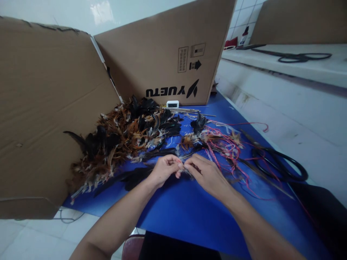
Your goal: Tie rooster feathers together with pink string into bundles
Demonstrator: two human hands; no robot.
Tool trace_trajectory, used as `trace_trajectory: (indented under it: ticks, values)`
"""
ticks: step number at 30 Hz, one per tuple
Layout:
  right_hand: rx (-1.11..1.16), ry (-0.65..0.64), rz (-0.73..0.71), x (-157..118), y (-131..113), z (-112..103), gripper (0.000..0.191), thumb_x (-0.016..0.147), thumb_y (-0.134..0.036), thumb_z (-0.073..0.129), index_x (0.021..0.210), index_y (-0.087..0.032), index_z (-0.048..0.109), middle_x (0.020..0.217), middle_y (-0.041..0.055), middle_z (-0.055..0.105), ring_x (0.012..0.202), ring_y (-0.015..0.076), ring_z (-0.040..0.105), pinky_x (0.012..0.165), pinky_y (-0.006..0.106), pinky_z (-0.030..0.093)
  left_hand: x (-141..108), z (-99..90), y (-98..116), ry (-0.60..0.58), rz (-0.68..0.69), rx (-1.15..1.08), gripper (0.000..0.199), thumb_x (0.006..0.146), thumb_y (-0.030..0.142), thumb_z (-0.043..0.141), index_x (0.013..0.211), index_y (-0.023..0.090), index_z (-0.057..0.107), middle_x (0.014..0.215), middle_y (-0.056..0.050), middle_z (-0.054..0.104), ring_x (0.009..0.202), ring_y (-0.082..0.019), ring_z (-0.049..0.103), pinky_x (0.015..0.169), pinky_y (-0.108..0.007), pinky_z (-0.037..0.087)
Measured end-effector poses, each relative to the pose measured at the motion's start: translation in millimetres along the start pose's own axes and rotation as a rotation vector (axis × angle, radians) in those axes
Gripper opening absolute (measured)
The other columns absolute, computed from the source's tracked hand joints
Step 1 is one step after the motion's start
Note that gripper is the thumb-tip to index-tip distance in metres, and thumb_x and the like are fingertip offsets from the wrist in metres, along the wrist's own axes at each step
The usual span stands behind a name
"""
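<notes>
My left hand (167, 169) and my right hand (204, 173) meet fingertip to fingertip above the blue table (173, 216). Both are closed in a pinch. Some pale, fluffy feather bits show between and just under the fingers, but what each pinch holds is too small to make out. Long black feathers (138, 177) lie beside my left hand. Behind it spreads a large pile of brown and black feathers (121, 133). Pink and red string (225, 144) lies tangled beyond my right hand, next to a smaller feather bunch (198, 124).
Cardboard panels (162, 54) stand behind and at the left (43, 108). A small white digital device (172, 104) sits at the back, near thin sticks (195, 111). Black-handled scissors (282, 164) lie at the right. Another pair (298, 57) rests on the white ledge (284, 68).
</notes>
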State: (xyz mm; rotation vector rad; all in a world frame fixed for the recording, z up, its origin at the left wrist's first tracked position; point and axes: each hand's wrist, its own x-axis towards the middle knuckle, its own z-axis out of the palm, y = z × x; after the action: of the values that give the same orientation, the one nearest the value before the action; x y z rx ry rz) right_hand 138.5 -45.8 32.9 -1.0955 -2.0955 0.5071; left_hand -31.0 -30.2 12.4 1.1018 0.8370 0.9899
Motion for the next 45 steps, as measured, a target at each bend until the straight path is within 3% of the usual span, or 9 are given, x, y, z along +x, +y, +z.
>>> trace_trajectory:
  ticks: [13,19,32,38,45]
  values:
    - [-0.116,0.028,-0.178,-1,4,5,0.020,0.092,-0.024,0.042,0.079,-0.020,0.057,0.076,0.0034,0.056,0.073,0.0158,0.052,0.069,0.030,0.041,1,-2.1,-2,0.049,-0.043,-0.047,0.035,0.061,0.035,0.077,0.074,0.011,0.056,0.059,-0.002,0.062,0.047,-0.009,0.054,0.052,-0.022,0.044]
    - [-0.141,-0.013,-0.177,-2,5,6,0.019,0.092,-0.023,0.041,0.079,-0.019,0.055,0.077,0.0038,0.055,0.075,0.0165,0.052,0.069,0.031,0.042,1,-0.1,0,0.072,-0.071,-0.048,0.029,0.062,0.029,0.076,0.073,0.010,0.056,0.057,-0.001,0.061,0.047,-0.008,0.054,0.052,-0.022,0.042]
    - [0.195,-0.007,0.128,2,10,8,0.016,0.088,-0.022,0.046,0.094,-0.022,0.060,0.087,0.0018,0.063,0.074,0.0138,0.059,0.070,0.029,0.046,1,0.1,1,0.095,0.093,0.093,0.026,0.064,0.028,0.075,0.073,0.012,0.056,0.066,-0.002,0.065,0.062,-0.012,0.061,0.065,-0.027,0.048]
    - [0.259,-0.003,0.225,1,15,15,0.015,0.084,-0.023,0.050,0.090,-0.023,0.063,0.084,0.0006,0.067,0.073,0.0140,0.062,0.070,0.028,0.047,1,-2.8,-7,0.113,0.202,0.190,0.023,0.069,0.029,0.072,0.075,0.013,0.057,0.069,-0.003,0.066,0.064,-0.013,0.063,0.064,-0.026,0.049]
    - [0.355,0.010,0.326,2,18,19,0.013,0.080,-0.025,0.052,0.086,-0.021,0.064,0.076,0.0002,0.067,0.068,0.0138,0.061,0.065,0.027,0.046,-1,-1.1,-6,0.119,0.231,0.254,0.019,0.072,0.028,0.069,0.075,0.014,0.058,0.069,-0.003,0.066,0.064,-0.014,0.063,0.063,-0.026,0.050]
